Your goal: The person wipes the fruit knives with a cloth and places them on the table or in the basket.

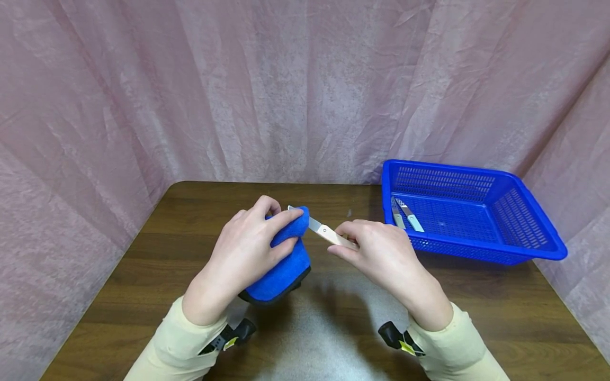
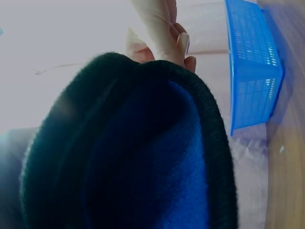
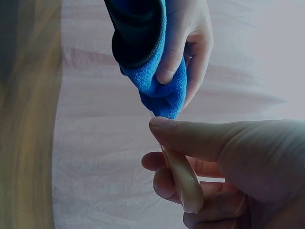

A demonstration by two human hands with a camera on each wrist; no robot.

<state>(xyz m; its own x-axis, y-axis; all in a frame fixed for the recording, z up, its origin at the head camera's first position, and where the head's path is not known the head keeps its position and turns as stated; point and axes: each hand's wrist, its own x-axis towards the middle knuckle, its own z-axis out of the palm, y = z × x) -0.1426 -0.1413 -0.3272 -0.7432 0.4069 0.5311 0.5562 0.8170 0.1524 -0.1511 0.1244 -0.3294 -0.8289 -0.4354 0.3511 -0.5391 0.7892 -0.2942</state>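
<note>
My right hand (image 1: 381,251) grips the pale handle of a small knife (image 1: 328,233), whose blade points up and to the left. With my left hand (image 1: 248,241) I pinch a folded blue cloth (image 1: 281,275) with dark edging around that blade. The metal tip shows just past the cloth's upper fold, while the middle of the blade is covered. In the right wrist view, the thumb lies along the knife handle (image 3: 183,183), with fingers curled beneath it. Hanging cloth (image 2: 186,157) fills much of the left wrist view and hides most of the left hand.
A blue plastic basket (image 1: 486,254) with slotted walls stands at the right of the brown wooden table (image 1: 157,254). Two knives (image 1: 411,218) with light handles lie inside, at its left end. A pink curtain (image 1: 286,95) hangs behind and around the table.
</note>
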